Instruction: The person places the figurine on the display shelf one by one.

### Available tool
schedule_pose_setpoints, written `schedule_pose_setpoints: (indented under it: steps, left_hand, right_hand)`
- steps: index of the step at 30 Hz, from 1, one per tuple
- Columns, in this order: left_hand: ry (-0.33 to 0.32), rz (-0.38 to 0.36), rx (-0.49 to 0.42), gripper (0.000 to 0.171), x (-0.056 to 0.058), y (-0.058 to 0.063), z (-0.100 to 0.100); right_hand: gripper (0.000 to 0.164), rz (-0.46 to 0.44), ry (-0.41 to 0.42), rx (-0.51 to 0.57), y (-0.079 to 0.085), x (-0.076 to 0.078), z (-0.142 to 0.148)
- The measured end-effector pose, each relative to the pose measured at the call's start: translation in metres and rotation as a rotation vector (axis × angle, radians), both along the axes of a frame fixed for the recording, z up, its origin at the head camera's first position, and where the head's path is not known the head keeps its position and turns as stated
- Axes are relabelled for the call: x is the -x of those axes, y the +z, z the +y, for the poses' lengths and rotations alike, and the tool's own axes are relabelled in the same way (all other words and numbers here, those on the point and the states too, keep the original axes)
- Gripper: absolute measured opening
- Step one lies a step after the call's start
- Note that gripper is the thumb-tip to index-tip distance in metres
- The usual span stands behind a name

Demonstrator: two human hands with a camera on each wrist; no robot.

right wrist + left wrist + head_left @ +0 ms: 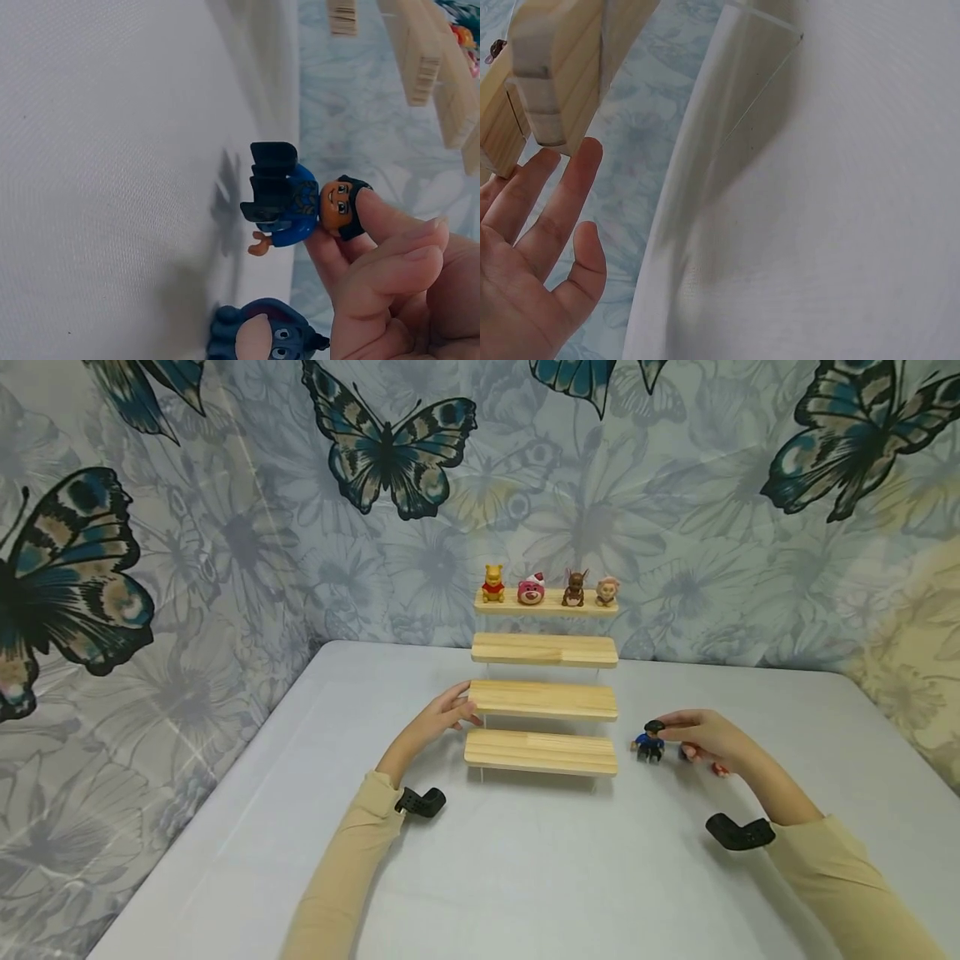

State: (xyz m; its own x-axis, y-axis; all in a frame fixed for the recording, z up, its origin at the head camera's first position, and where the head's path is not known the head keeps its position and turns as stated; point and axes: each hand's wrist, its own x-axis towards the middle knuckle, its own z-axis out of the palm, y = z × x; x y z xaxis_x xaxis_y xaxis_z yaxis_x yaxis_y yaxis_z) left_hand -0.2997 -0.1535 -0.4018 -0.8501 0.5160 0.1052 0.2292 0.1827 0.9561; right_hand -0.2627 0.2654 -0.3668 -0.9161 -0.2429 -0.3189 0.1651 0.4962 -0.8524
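A toy figure (304, 202) in blue with black legs and a black cap hangs from my right hand (705, 737), pinched by its head between thumb and fingers. In the head view the toy figure (648, 743) is just right of the tiered wooden shelf (542, 752). My left hand (442, 714) touches the left ends of the shelf boards with extended fingers; in the left wrist view the fingertips (589, 154) meet a board's end (544, 105). A blue donkey figurine (262, 334) stands on the table below the right hand, partly hidden by the fingers in the head view.
On the top board (547, 609) stand several figurines: a yellow bear in red (492, 585), a pink bear (531, 589), a brown one (574, 588) and a pale one (607, 592). A red and white item (720, 769) lies under the right wrist. Butterfly-printed cloth (390, 452) hangs behind the white table (495, 868).
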Motion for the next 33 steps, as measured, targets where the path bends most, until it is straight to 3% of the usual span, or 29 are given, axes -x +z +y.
schedule_pose_setpoints:
  steps: [8,14,21,28,33]
  left_hand:
    - [-0.004,-0.022,0.004,0.061,-0.001,0.004,0.002]
    - [-0.015,-0.032,0.011,0.055,-0.015,0.019,0.003]
    - [-0.008,0.012,0.01,0.067,-0.003,0.006,-0.001]
    - [0.002,-0.013,0.003,0.057,0.001,0.003,0.0]
    - [-0.002,-0.02,0.0,0.056,0.001,0.002,0.0]
  right_hand:
    - [0.057,-0.003,-0.011,0.036,0.001,-0.001,0.002]
    - [0.059,0.021,0.002,0.08,0.007,0.0,0.005]
    - [0.056,0.123,0.006,0.094,0.037,-0.002,0.011]
    - [0.012,0.186,-0.012,0.244,0.048,-0.004,0.019]
    - [0.02,0.204,-0.014,0.306,0.052,-0.004,0.021]
